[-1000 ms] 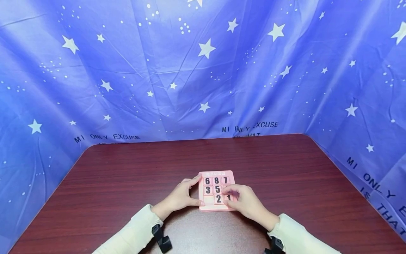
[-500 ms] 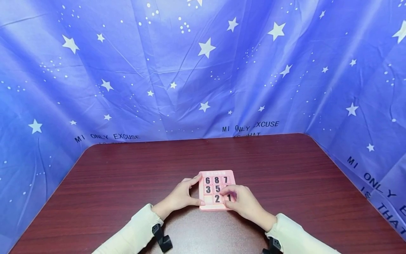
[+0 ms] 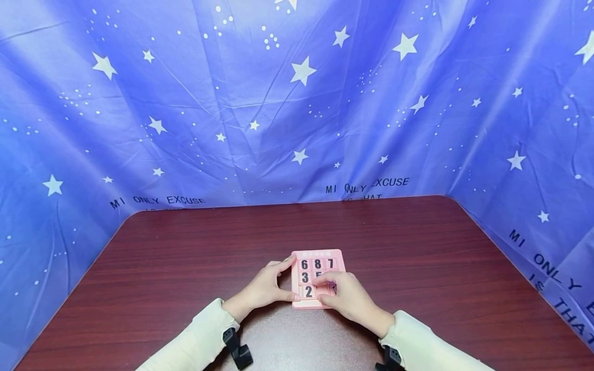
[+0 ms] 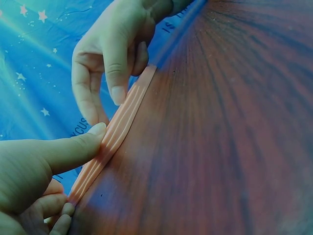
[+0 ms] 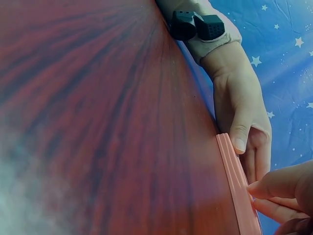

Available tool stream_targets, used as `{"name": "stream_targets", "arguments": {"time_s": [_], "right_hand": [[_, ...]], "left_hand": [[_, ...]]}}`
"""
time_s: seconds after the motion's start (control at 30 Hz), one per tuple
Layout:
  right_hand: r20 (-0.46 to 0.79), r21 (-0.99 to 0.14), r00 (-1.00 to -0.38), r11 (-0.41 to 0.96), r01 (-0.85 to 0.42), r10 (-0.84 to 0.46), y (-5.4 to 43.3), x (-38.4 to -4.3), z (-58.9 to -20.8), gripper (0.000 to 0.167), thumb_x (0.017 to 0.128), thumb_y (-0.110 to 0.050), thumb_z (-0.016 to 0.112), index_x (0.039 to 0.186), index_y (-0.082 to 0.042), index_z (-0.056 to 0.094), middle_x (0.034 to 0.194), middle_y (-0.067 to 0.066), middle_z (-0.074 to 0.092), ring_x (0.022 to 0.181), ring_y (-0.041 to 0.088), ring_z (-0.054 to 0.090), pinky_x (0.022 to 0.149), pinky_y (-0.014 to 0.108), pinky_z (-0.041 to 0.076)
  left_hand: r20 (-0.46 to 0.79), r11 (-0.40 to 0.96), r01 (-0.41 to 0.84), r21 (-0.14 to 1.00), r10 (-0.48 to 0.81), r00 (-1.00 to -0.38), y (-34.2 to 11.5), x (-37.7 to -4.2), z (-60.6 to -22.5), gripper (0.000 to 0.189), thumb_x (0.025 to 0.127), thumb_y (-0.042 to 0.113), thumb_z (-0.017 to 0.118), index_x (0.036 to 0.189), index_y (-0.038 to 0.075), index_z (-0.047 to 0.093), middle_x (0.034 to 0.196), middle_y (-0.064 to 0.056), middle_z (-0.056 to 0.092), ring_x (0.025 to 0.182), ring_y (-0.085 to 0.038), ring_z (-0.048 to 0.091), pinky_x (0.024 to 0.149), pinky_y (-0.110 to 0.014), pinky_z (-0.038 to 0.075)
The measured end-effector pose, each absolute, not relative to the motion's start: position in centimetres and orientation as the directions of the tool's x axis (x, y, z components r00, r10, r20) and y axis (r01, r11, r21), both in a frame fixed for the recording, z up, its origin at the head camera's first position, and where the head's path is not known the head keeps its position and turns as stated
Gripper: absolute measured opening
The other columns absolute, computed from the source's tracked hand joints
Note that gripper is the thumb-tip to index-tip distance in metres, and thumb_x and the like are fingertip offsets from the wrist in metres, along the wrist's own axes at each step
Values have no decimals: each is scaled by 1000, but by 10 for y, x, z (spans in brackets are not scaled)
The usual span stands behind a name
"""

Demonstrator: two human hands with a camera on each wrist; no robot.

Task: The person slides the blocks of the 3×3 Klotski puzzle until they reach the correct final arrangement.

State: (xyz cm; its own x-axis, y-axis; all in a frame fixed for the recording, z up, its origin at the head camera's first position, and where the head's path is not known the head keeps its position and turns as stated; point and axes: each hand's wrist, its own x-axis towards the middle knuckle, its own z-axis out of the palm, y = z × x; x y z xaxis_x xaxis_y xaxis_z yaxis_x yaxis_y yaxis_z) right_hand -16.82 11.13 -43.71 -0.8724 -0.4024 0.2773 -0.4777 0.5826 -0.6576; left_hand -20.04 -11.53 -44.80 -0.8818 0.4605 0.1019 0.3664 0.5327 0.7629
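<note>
A pink sliding number puzzle [image 3: 317, 253] lies on the table, its tiles facing up. The 6, 8 and 7 fill the top row; the 3 starts the middle row, and a partly covered 5 sits beside it. The 2 tile [image 3: 308, 292] is in the bottom left corner. My left hand [image 3: 261, 286] holds the board's left edge between thumb and fingers. Over its lower right part, my right hand [image 3: 355, 299] touches the face with thumb and fingertips, hiding the tiles there. In the left wrist view, the board's ridged pink side [image 4: 124, 115] shows edge-on.
The dark red wooden table [image 3: 209, 242] stretches out around the puzzle. Behind it and along both sides hangs a blue curtain [image 3: 250, 93] with white stars. Each wrist wears a black camera band, such as the left camera [image 3: 237, 349].
The 2 tile has slid left from the bottom middle into the bottom left corner. My right hand has shifted left with it, now covering part of the 5. My left hand stays put.
</note>
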Motion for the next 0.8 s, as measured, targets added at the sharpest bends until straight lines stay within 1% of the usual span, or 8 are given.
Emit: {"name": "stream_targets", "arguments": {"time_s": [0.07, 0.13, 0.2, 0.4, 0.57, 0.67, 0.7, 0.8], "right_hand": [[275, -661, -871, 577, -479, -407, 110, -168, -437, 27, 70, -3, 70, 96, -8, 73, 95, 2, 71, 83, 12, 59, 73, 26, 48], [275, -661, -869, 576, -481, -410, 109, -168, -437, 26, 70, -3, 70, 96, -8, 73, 95, 2, 71, 87, 12, 60, 76, 27, 48], [269, -664, -870, 575, -478, -413, 108, -169, -437, 26, 71, -3, 71, 96, -8, 73, 95, 2, 71, 87, 12, 61, 76, 27, 48], [248, -668, -880, 587, -458, -405, 105, -169, -436, 26, 70, -3, 71, 95, -9, 73, 95, 2, 71, 82, 11, 57, 71, 25, 46], [291, -671, -866, 559, -487, -406, 111, -170, -438, 25, 72, -5, 73, 96, -10, 73, 93, 0, 71, 84, 10, 60, 74, 26, 48], [296, -705, -868, 522, -481, -400, 118, -171, -438, 24, 73, -6, 74, 96, -10, 73, 92, -1, 71, 65, 3, 53, 60, 22, 46], [291, -722, -871, 506, -472, -397, 121, -172, -439, 24, 73, -6, 74, 96, -10, 73, 93, 0, 71, 59, 0, 48, 55, 20, 43], [279, -768, -879, 460, -446, -388, 131, -171, -440, 23, 73, -6, 75, 96, -9, 73, 92, 2, 69, 49, -2, 31, 44, 17, 32]], "left_hand": [[99, 531, 362, 766, 459, -883, -115, -201, -448, 95, 64, 26, 86, 142, 1, 38, 140, -17, 46, 120, -30, 45, 102, -48, 34], [101, 531, 362, 766, 458, -883, -115, -201, -449, 95, 64, 25, 86, 142, 1, 38, 139, -18, 47, 119, -30, 45, 101, -48, 34], [103, 531, 364, 765, 458, -883, -116, -201, -449, 95, 64, 25, 86, 142, 1, 38, 139, -18, 47, 119, -30, 45, 101, -48, 35], [106, 534, 369, 761, 458, -883, -116, -201, -449, 95, 64, 26, 86, 142, 1, 38, 138, -19, 48, 118, -30, 46, 101, -48, 35], [107, 535, 369, 760, 457, -883, -116, -200, -449, 95, 64, 25, 86, 142, 2, 38, 137, -19, 48, 119, -30, 46, 101, -48, 35], [107, 538, 369, 758, 455, -884, -115, -200, -449, 95, 64, 26, 86, 142, 2, 38, 138, -19, 48, 120, -31, 45, 101, -48, 35], [108, 540, 370, 756, 455, -884, -115, -200, -449, 95, 64, 26, 86, 142, 2, 38, 138, -19, 47, 120, -31, 45, 101, -48, 35], [109, 540, 370, 756, 453, -885, -115, -200, -448, 95, 64, 26, 86, 142, 2, 38, 139, -19, 47, 120, -31, 45, 101, -48, 34]]}}
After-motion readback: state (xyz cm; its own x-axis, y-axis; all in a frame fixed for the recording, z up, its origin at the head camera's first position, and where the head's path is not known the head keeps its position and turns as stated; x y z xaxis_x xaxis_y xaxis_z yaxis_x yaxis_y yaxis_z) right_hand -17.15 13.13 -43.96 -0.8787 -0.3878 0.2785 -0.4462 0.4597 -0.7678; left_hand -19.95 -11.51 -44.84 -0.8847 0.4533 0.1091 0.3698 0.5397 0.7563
